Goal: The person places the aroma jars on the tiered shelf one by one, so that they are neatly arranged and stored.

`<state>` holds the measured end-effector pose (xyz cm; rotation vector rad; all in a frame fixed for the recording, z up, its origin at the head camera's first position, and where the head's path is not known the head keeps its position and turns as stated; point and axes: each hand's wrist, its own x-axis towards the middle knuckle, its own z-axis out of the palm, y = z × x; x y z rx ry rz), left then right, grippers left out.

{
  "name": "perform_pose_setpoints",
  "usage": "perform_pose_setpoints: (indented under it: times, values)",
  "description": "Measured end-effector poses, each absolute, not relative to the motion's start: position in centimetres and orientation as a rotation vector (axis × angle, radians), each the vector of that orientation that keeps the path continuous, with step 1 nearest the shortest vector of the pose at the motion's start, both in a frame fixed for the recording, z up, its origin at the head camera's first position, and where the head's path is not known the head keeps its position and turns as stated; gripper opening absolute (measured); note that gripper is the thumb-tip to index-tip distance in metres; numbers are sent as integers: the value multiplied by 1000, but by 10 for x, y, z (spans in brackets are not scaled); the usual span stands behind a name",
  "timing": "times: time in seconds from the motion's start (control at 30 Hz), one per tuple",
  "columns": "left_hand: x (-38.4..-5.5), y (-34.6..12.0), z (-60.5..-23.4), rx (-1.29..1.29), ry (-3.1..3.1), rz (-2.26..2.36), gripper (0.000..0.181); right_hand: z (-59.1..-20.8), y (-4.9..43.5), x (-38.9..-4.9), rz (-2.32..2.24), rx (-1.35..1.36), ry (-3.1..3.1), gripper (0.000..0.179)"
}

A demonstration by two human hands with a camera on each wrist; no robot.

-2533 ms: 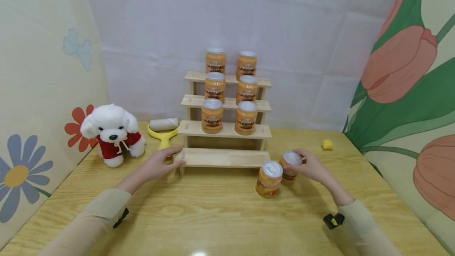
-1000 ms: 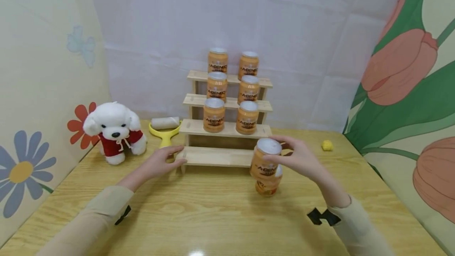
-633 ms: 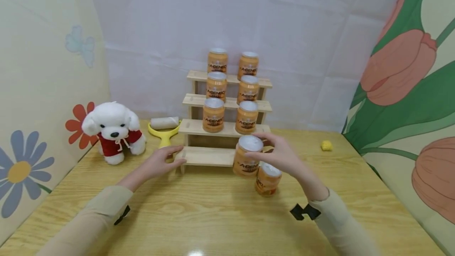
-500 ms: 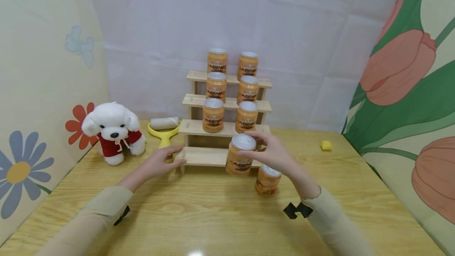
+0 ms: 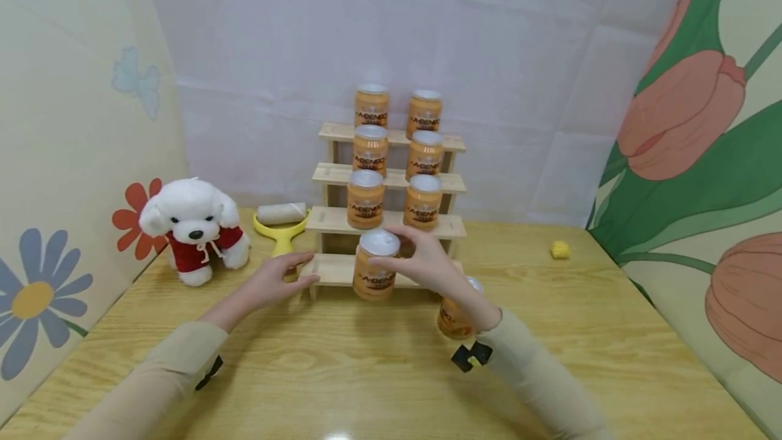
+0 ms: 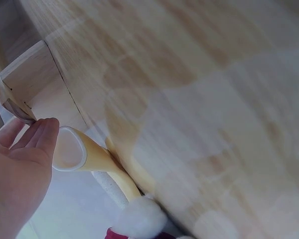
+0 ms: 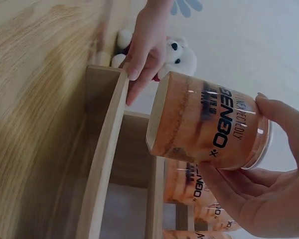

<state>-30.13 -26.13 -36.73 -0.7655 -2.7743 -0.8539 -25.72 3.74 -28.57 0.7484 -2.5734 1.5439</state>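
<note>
An orange can [image 5: 371, 278] with a silver lid is in my right hand [image 5: 427, 265], thumb and fingers gripping it near the top. It is upright, overlapping the lowest step of a four-step wooden display rack [image 5: 332, 270] in the head view. The right wrist view shows the can [image 7: 209, 122] with its base off the step. My left hand [image 5: 275, 282] pinches the left end of that lowest step, as the left wrist view also shows of the hand [image 6: 27, 159]. Pairs of matching cans [image 5: 365, 201] stand on the three upper steps.
Another orange can [image 5: 452, 321] stands on the table right of the rack, partly hidden behind my right wrist. A white plush dog [image 5: 194, 226] in red and a yellow-handled lint roller [image 5: 282, 229] lie left. A small yellow object [image 5: 560, 250] lies far right.
My right hand has lifted the farther-right can off the table and carried it left, past the other can, to in front of the lowest step. My left hand has stayed on the rack.
</note>
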Motion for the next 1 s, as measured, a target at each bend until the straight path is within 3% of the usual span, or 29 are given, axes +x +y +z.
perform_pose_setpoints:
  times: [0.4,0.7,1.0]
  values:
    - [-302,-258,-369,-768,-2780,-880,57,-306,19,-278,1563,777,-2482,48]
    - [-303,-257,-371,-762,-2771,-893,57,-314,10,-286,1478,684,-2595,67]
    - [-302,-260,-368,-757,-2767,-887,58,-314,0,-287,1460,635,-2638,67]
